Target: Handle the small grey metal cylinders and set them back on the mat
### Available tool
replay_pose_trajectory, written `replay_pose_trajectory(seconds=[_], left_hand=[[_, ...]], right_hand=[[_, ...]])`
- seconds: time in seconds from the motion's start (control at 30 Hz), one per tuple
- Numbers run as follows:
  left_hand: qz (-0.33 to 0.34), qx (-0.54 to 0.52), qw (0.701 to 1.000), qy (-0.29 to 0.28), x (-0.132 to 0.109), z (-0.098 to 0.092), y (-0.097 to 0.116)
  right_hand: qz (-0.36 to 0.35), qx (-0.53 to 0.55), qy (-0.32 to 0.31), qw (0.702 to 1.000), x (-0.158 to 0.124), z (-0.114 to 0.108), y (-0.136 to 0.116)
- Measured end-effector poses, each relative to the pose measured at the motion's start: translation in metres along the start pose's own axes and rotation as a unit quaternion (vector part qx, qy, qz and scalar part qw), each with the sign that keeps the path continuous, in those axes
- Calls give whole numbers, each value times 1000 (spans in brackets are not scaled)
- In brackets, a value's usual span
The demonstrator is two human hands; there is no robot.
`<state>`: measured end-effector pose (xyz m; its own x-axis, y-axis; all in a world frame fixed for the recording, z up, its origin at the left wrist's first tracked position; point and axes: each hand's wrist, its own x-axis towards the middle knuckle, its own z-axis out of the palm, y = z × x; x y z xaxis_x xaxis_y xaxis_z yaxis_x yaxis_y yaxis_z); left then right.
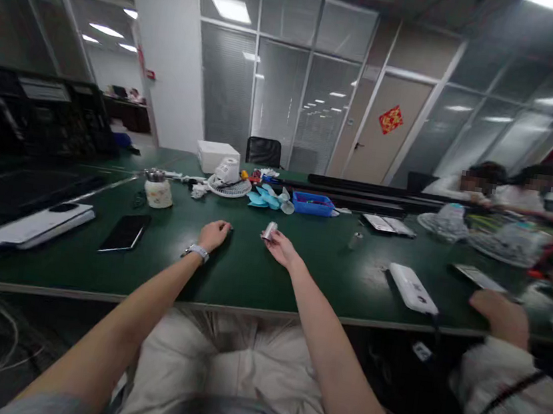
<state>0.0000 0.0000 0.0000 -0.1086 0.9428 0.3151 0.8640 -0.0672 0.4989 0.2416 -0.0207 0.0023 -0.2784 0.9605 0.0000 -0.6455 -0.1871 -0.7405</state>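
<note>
My right hand [281,248] is turned palm up, its fingers closed round a small silver cylinder [270,230] that leans a little. To its left, my left hand [213,234] rests low over the green table with the fingers curled together; a tiny dark spot shows at the fingertips, too small to name. A watch with a pale band [196,251] is on my left wrist. Off to the right of my hands, a second small metal cylinder [356,240] stands upright on the table.
A phone [125,233] and a jar [158,190] lie left of my hands. Beyond them are blue fan blades [265,197], a fan guard [228,188] and a blue tray [312,204]. To the right are a white power bank-like box [412,289] and a co-worker's hand [502,315].
</note>
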Motion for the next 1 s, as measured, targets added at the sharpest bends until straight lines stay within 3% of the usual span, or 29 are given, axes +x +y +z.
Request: replay_pose_trajectory(seconds=[0.27, 0.63, 0.77, 0.9, 1.0], left_hand=[[-8, -16, 1000, 18, -23, -1, 17], [-24, -38, 998, 40, -12, 0, 10], [27, -16, 999, 25, -11, 3, 6], [21, -8, 1000, -1, -10, 4, 5], [30, -33, 999, -7, -4, 5, 4]], right_hand=[[-67, -39, 93, 993, -12, 10, 10], [-116, -130, 78, 982, -4, 7, 17], [-164, -221, 90, 957, 2, 6, 21], [-230, -301, 109, 919, 8, 6, 26], [-238, -344, 113, 901, 11, 4, 28]])
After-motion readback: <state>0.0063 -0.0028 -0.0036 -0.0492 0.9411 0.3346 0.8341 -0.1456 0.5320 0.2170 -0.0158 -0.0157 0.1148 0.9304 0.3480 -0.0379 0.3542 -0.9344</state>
